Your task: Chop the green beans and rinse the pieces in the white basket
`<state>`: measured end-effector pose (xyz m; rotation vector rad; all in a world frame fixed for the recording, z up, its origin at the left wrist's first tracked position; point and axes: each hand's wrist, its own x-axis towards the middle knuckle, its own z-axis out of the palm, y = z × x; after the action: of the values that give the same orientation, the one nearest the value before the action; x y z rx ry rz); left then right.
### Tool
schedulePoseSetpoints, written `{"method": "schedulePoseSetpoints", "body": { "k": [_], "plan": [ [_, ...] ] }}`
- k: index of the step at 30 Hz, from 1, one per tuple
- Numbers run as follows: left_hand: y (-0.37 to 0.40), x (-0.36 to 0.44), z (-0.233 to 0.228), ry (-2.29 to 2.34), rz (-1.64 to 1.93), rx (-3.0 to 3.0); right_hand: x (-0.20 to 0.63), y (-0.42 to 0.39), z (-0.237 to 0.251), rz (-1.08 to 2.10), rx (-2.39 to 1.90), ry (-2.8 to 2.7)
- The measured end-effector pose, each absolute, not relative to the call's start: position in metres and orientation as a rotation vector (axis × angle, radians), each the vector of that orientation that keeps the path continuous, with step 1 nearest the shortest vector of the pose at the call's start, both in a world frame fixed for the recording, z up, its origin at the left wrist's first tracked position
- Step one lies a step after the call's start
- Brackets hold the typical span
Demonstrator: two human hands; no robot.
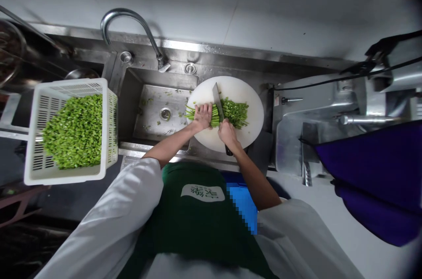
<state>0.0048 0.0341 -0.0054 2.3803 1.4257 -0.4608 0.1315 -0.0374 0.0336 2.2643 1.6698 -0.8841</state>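
1. Your left hand lay flat on a bundle of green stalks, fingers together and pressed down on it to pin it to the white cutting board.
2. Your right hand was closed around the knife handle, with the blade standing just right of your left fingertips and reaching away from you across the stalks.
3. To the right of the blade lay a heap of cut green pieces, touching the knife side of the bundle.
4. To the left of your left fingers, the uncut ends of the stalks stuck out over the board's edge toward the sink, where a few green scraps lay near the drain.
5. Judging by that, the bundle looked roughly half chopped: the right portion was done, and the part under and left of your palm remained.
6. Well off to the left of your left hand, a white slotted basket held a large mound of chopped greens, so much of the cutting seemed finished already.
7. A curved faucet stood beyond the sink.
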Motion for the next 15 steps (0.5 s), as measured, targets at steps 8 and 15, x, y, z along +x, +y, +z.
{"method": "schedulePoseSetpoints", "body": {
  "k": [8,15],
  "plan": [
    [0.032,-0.008,-0.004,1.446,-0.478,2.339,0.136,-0.063,0.087,-0.805,2.275,1.669],
    [0.031,-0.004,-0.012,1.449,-0.452,2.360,0.128,-0.080,0.101,-0.901,2.154,1.652]
  ]
}}
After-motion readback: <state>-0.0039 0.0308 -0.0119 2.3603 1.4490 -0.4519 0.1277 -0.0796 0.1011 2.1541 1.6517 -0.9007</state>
